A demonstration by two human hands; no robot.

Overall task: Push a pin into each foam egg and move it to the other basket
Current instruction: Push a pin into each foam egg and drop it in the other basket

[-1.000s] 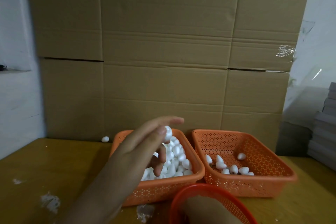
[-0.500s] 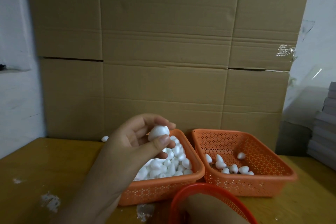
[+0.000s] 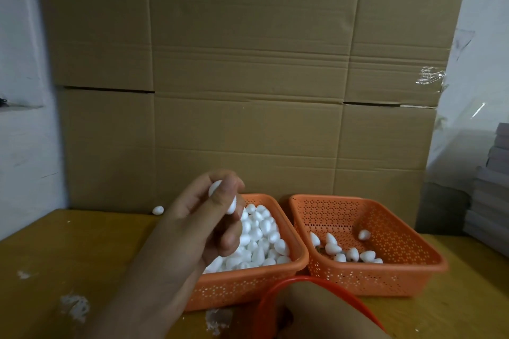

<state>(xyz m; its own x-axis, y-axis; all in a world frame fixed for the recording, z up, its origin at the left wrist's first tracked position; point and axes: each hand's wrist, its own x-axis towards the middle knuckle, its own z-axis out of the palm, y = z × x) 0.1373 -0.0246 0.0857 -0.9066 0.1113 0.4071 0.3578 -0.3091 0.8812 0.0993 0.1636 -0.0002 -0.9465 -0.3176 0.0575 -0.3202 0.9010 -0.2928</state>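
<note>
Head view is showing the left hand (image 3: 198, 228) lifting clear of the full basket (image 3: 248, 281), its fingers (image 3: 225, 187) now pinching one foam egg (image 3: 223, 198) between thumb and fingertips. A second ago those fingers were only dipping among the heaped eggs; half a second ago the egg was sitting cupped lower in the palm, and now it is being rolled up to the tips and turned so one end is poking out above the thumb. I am reading that as the egg being presented for pinning.

Below and to the right of the fingers, the right hand (image 3: 325, 308) is reaching down into a red round basket (image 3: 278, 289) at the bottom edge; whether its fingers are wide or gripping a pin I cannot tell, since the rim is hiding them. Further right of the fingers, the second orange basket (image 3: 399, 281) is holding a few finished eggs. Behind and left of the fingers, a stray egg (image 3: 158, 210) is lying on the bench (image 3: 68, 250).
</note>
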